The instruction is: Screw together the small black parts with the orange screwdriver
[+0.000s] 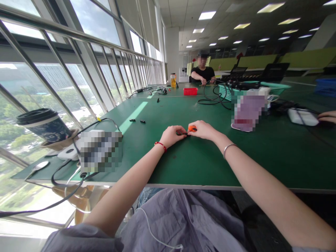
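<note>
Over the green table (168,161), my left hand (172,135) is closed in a pinch on a small black part (186,134); its exact kind is too small to make out. My right hand (206,130) grips an orange-and-black tool handle (192,128), which looks like a small screwdriver. The tool's front end meets the black part between my fingertips, and its tip is hidden. Farther left on the table lie two small black pieces (132,120) (142,121), apart from my hands. Another small black piece (158,100) lies farther back.
At left are a coffee cup (43,127), a spoon (39,168), cables and a white power strip (69,153) beside the railing. A red tray (190,91), a teal basket (228,92) and a phone (248,112) stand beyond. One person sits opposite; another's hand (328,116) touches a white box (302,117).
</note>
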`<state>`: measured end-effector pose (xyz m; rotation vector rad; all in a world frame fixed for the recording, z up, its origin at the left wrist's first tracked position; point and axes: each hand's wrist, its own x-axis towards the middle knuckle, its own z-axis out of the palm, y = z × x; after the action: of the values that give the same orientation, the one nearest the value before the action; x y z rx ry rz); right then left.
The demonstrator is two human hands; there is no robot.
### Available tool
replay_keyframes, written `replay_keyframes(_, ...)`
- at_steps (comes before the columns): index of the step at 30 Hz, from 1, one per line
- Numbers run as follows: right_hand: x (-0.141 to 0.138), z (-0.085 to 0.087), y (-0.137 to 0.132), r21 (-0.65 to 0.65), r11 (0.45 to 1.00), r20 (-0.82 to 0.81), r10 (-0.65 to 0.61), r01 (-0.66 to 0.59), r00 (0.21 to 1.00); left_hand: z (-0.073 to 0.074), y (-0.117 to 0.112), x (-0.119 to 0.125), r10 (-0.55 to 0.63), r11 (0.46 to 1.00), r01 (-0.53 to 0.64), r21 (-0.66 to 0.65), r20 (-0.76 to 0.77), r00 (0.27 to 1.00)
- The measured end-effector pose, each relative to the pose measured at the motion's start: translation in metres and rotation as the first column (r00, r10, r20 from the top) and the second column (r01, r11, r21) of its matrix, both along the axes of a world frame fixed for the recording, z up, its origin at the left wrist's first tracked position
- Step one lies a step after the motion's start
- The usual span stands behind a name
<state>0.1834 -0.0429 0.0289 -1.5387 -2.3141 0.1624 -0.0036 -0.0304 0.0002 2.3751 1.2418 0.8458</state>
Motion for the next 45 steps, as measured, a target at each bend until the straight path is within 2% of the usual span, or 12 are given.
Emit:
replay_keyframes(5, -0.001, -0.001, 0.000, -0.003, 1.000, 0.006, 0.001, -0.001, 1.000, 0.002, -0.004, 0.004, 0.034, 0.999, -0.034, -0.003, 0.006, 0.999)
replay_keyframes(8, 0.002, 0.002, 0.000, 0.009, 1.000, -0.046, 0.015, -0.014, 0.999, 0.003, -0.004, 0.005, 0.059, 0.998, -0.059, -0.012, 0.005, 0.998)
replay_keyframes(9, 0.004, 0.005, -0.001, 0.040, 0.999, -0.091, 0.015, -0.011, 0.996, 0.002, -0.004, 0.005, 0.065, 0.998, -0.065, -0.016, 0.003, 0.998)
replay_keyframes(11, 0.008, 0.012, -0.005, 0.181, 0.983, -0.233, 0.009, 0.034, 0.972, 0.002, -0.004, 0.006, 0.073, 0.997, -0.073, -0.020, -0.003, 0.997)
replay_keyframes(13, 0.010, 0.021, -0.011, 0.369, 0.920, -0.384, 0.024, 0.129, 0.923, 0.002, -0.003, 0.006, 0.074, 0.997, -0.074, -0.023, -0.006, 0.997)
replay_keyframes(15, 0.010, 0.028, -0.019, 0.525, 0.812, -0.487, 0.042, 0.254, 0.872, 0.002, -0.003, 0.006, 0.075, 0.997, -0.075, -0.027, -0.006, 0.997)
replay_keyframes(16, 0.009, 0.031, -0.022, 0.558, 0.769, -0.525, 0.036, 0.312, 0.850, 0.002, -0.003, 0.006, 0.075, 0.997, -0.075, -0.030, -0.004, 0.997)
replay_keyframes(17, 0.007, 0.032, -0.025, 0.557, 0.753, -0.558, 0.028, 0.350, 0.829, 0.002, -0.003, 0.006, 0.074, 0.997, -0.074, -0.032, -0.001, 0.997)
replay_keyframes(20, 0.002, 0.033, -0.029, 0.487, 0.791, -0.620, 0.014, 0.371, 0.784, 0.001, -0.002, 0.006, 0.075, 0.997, -0.074, -0.033, 0.009, 0.997)
replay_keyframes(24, -0.004, 0.029, -0.028, 0.444, 0.837, -0.623, 0.033, 0.319, 0.781, 0.000, 0.000, 0.005, 0.095, 0.995, -0.094, -0.030, 0.011, 0.995)
replay_keyframes(39, -0.010, 0.025, -0.028, 0.407, 0.867, -0.592, 0.011, 0.286, 0.806, 0.002, 0.000, 0.005, 0.081, 0.995, -0.080, -0.058, 0.017, 0.997)
replay_keyframes(45, -0.007, 0.026, -0.027, 0.430, 0.859, -0.604, 0.044, 0.279, 0.796, 0.000, 0.002, 0.004, 0.065, 0.996, -0.064, -0.056, 0.024, 0.998)
